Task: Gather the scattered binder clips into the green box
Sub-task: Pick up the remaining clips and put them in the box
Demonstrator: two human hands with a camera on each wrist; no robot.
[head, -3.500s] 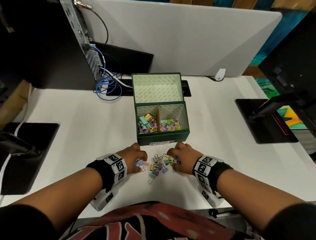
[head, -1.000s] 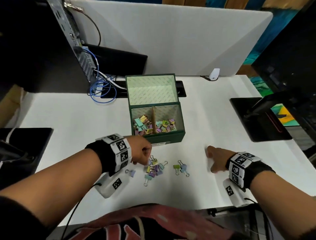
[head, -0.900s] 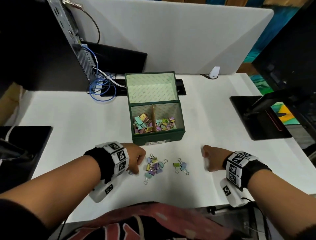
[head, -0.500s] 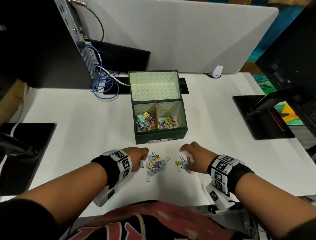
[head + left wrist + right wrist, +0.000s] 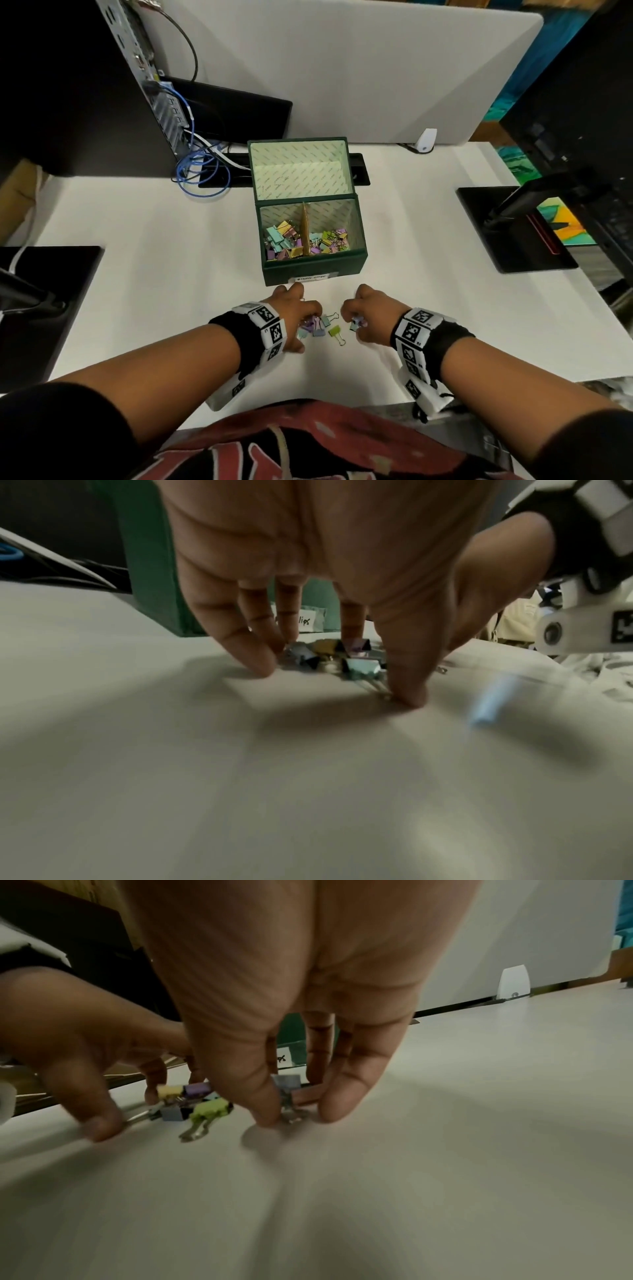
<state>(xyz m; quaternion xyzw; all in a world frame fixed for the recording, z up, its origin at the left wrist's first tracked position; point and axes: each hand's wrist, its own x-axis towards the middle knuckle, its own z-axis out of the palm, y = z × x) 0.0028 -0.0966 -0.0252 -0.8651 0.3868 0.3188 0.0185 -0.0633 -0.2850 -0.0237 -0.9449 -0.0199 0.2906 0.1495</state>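
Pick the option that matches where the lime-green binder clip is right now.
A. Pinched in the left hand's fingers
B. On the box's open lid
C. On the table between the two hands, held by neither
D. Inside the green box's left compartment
C: the lime-green binder clip lies on the white table between the left hand and the right hand, and neither hand holds it.
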